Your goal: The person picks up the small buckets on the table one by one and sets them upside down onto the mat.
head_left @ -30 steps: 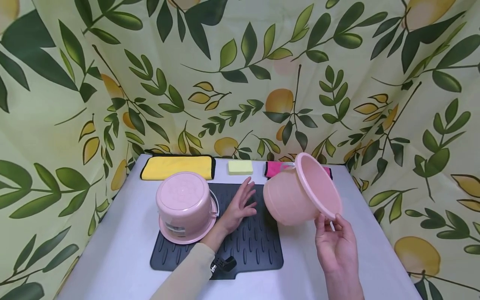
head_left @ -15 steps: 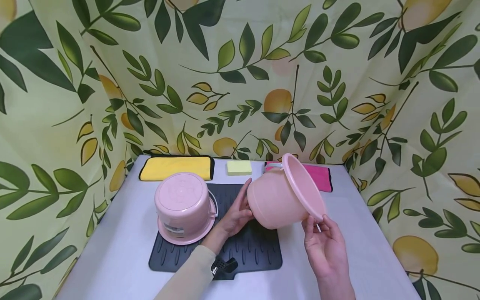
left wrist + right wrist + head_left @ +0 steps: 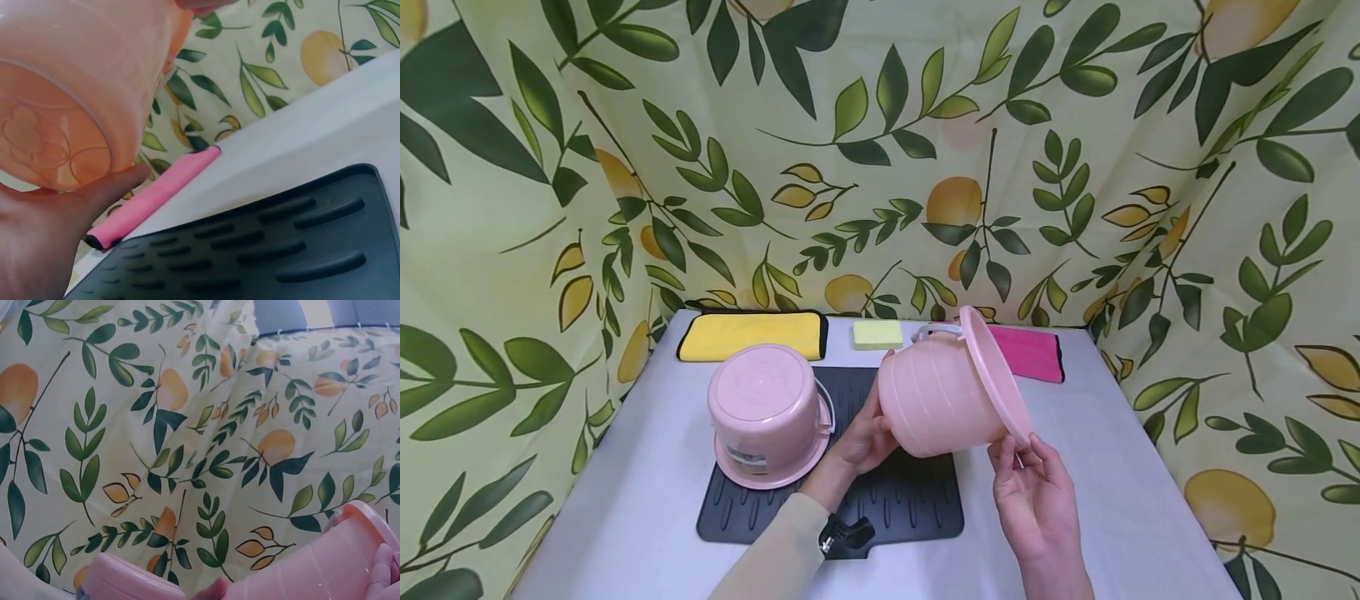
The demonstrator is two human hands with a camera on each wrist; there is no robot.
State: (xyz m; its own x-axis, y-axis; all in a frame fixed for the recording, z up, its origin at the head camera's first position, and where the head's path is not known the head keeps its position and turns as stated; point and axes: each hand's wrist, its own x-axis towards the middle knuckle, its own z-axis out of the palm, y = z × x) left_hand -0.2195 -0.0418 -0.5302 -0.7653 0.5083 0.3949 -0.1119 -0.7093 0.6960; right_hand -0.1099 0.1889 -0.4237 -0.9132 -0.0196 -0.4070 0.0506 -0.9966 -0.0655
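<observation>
A pink bucket hangs tilted above the right side of the dark mat, its mouth facing right. My right hand pinches the lower edge of its rim. At the other end my left hand holds the base, with part of its fingers hidden behind the bucket. In the left wrist view the left thumb lies along the bottom edge of the bucket. Left of that hand, a second pink bucket stands upside down on the mat, its handle at its right side.
At the table's back edge lie a folded yellow cloth, a pale yellow sponge and a pink cloth partly covered by the held bucket. A leaf-patterned curtain hangs behind and on both sides of the white table.
The right hand has moved left with the tilted bucket, turning its mouth further away. The left hand, apart from the bucket at first, is now against its base.
</observation>
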